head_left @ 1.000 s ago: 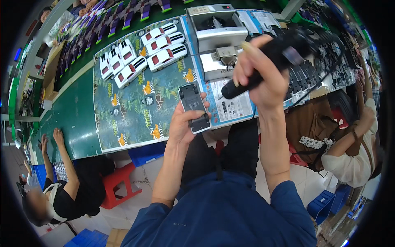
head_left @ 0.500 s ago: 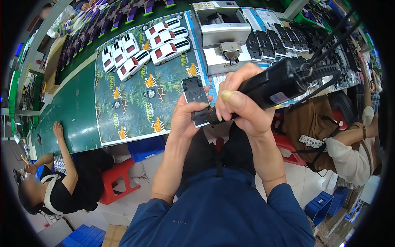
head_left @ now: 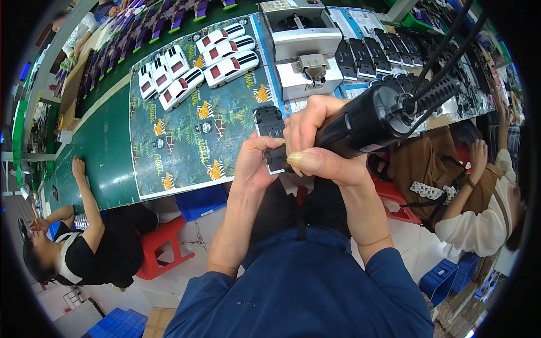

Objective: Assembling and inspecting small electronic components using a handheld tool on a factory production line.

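Observation:
My left hand (head_left: 252, 164) is closed on a toy car (head_left: 269, 121), its black underside turned up and a white body edge showing. In my right hand (head_left: 332, 167) is a black electric screwdriver (head_left: 358, 125), with cables running up from its back end. The screwdriver lies slanted, its front end at the near part of the car's underside. My right fingers and thumb hide the tip, so whether it touches a screw cannot be seen. Beyond the car, several white toy cars (head_left: 231, 70) with black stripes stand in two groups on a patterned sheet (head_left: 186, 141).
A silver metal machine (head_left: 301, 42) stands beyond my hands. Right of it lie rows of black car chassis (head_left: 360, 59). Purple-and-green parts (head_left: 163, 25) line the far left. One person (head_left: 84, 242) sits at left, another (head_left: 479, 225) at right. A blue bin (head_left: 200, 203) is below the table edge.
My right hand and the screwdriver have shifted slightly left, and the fingers now cover more of the car's near end. The person at right has raised a hand.

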### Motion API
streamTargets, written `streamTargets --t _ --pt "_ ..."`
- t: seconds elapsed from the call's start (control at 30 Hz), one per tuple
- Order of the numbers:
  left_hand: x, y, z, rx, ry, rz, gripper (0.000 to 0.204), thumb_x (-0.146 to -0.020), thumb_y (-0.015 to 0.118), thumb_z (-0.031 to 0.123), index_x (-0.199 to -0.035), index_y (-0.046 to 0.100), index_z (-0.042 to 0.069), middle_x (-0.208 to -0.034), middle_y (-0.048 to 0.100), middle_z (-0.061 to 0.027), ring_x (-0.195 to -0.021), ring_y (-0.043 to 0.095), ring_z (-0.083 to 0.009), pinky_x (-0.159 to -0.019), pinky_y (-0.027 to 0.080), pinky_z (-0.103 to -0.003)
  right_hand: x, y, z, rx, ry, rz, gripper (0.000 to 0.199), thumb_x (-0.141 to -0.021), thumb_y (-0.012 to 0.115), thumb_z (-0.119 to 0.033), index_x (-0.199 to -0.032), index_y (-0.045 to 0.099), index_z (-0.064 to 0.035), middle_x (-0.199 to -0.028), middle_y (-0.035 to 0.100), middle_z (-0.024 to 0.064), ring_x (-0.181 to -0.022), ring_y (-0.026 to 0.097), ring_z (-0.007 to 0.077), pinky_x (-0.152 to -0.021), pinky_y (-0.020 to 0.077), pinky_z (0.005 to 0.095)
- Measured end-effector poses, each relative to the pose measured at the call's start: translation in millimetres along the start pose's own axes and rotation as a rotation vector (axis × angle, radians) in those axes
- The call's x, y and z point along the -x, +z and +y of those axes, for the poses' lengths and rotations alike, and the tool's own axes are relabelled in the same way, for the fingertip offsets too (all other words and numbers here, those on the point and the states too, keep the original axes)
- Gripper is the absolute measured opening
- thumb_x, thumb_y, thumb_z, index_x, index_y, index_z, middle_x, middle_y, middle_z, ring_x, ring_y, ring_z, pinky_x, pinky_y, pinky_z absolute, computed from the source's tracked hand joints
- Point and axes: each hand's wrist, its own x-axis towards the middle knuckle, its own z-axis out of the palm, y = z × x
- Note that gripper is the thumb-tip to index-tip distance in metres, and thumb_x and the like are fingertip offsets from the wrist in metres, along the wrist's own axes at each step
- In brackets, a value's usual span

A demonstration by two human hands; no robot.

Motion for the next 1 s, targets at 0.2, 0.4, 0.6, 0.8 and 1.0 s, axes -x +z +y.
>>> streamTargets --t 0.2,0.4,0.6,0.8,1.0 --pt "1.2 -12.9 2.3 0.058 -0.069 -0.042 0.044 -0.080 0.055 -0.008 -0.123 0.054 -0.001 -0.112 0.064 -0.0157 -0.098 0.067 -0.0280 -0.087 0.058 -0.043 2.2 -1.9 -7.5 -0.063 0.018 -0.024 0.026 -0.074 0.075 -0.006 -0.075 0.049 -0.0022 -0.060 0.054 0.0082 -0.044 0.050 0.0144 -0.047 0.0444 0.0274" --pt "0.0 4.9 7.2 -0.257 0.103 0.091 0.026 -0.093 0.063 0.011 -0.116 0.058 0.002 -0.103 0.067 -0.0099 -0.088 0.068 -0.0194 -0.079 0.058 -0.035 5.6 -4.6 -11.8 -0.051 -0.094 -0.121 0.021 -0.076 0.072 -0.007 -0.085 0.054 0.0001 -0.063 0.055 0.0090 -0.050 0.053 0.0175 -0.047 0.0483 0.0304" --pt "3.3 -17.6 78.1 -2.311 0.970 -0.217 0.092 -0.059 0.076 0.062 -0.128 0.054 0.005 -0.097 0.057 -0.0115 -0.091 0.059 -0.0279 -0.076 0.049 -0.037 9.3 -16.8 -27.5 -0.131 -0.144 -0.003 0.025 -0.081 0.072 -0.009 -0.093 0.053 -0.0013 -0.067 0.053 0.0078 -0.053 0.051 0.0150 -0.050 0.0490 0.0293" --pt "54.3 -67.1 169.6 -2.848 0.688 -0.115 0.099 -0.063 0.067 0.072 -0.135 0.050 0.006 -0.118 0.056 -0.0111 -0.115 0.053 -0.0282 -0.103 0.035 -0.051 4.8 -35.1 -19.8 -0.033 -0.161 -0.033 0.023 -0.090 0.065 -0.022 -0.094 0.051 -0.0038 -0.067 0.049 0.0035 -0.051 0.047 0.0113 -0.049 0.0458 0.0254" --pt "101.9 -95.7 211.5 -2.754 0.938 0.347 0.109 -0.057 0.076 0.067 -0.141 0.043 0.004 -0.144 0.044 -0.0157 -0.134 0.039 -0.0339 -0.113 0.022 -0.060 11.0 -45.5 -20.6 -0.009 -0.166 0.017 0.017 -0.089 0.061 -0.014 -0.095 0.050 -0.0022 -0.065 0.048 0.0047 -0.050 0.046 0.0126 -0.049 0.0469 0.0269"
